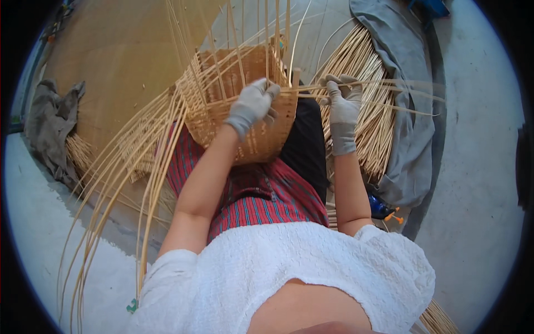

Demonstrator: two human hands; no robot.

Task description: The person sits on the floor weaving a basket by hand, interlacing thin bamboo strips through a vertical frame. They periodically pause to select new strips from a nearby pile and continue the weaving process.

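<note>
Basket point(272, 131): stakes point(266, 44) along rim
Left hand point(252, 106): fingers bent at near rim, grip unclear
Right hand point(344, 104): fingers gripping strips point(310, 88)
Cloth point(410, 161), right: cane bundle point(374, 125)

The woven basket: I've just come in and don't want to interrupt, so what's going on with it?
A person is working on the unfinished woven basket in their lap. The gloved left hand is at its near rim; the gloved right hand holds long pale strips running out to the right. Upright stakes rise above the rim, and loose strands trail to the left. A bundle of thin rods lies on grey cloth.
</note>
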